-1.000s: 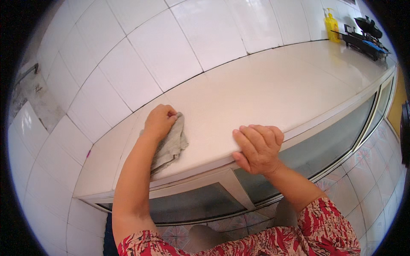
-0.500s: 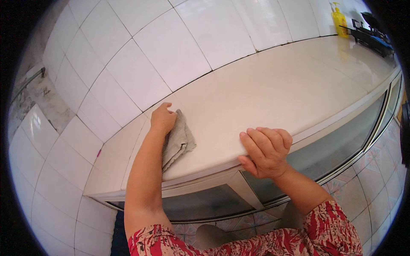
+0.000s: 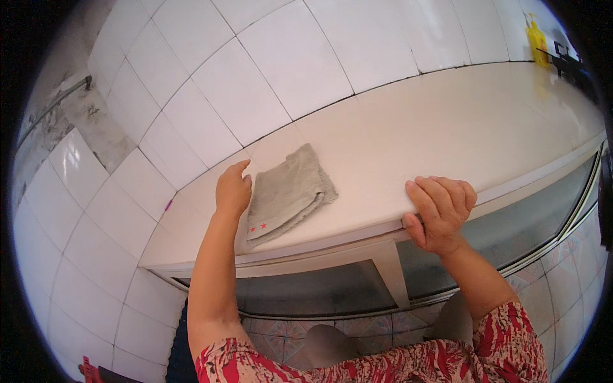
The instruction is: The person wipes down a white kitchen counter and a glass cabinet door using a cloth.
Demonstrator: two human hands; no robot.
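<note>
Head view: from my remote seat I look down on a pale, glossy worktop point(image 3: 434, 115), with a white tiled wall point(image 3: 357, 51) behind it.
Cloth point(image 3: 287, 191): grey-green and folded, it lies flat on the left part of the worktop.
Long axis: it slants from lower left to upper right; I see the lower-left end near the worktop's front edge and the upper-right end pointing back toward the wall.
Layered edge: this long, frayed side of the cloth faces lower right.
Red stars point(image 3: 263, 226): two sit side by side at the cloth's lower-left corner.
Left hand point(image 3: 233, 189): I read its grip as released, index finger stretched toward the upper right; it is just beside the cloth's left side, and I cannot tell whether they touch.
Right hand point(image 3: 445, 207): well to the right of the cloth, it rests over the worktop's front edge, fingers on top, thumb at the lip; I cannot tell whether this grip clasps or merely leans.
Yellow pump bottle point(image 3: 537, 43): upright at the worktop's far right end, near the wall.
</note>
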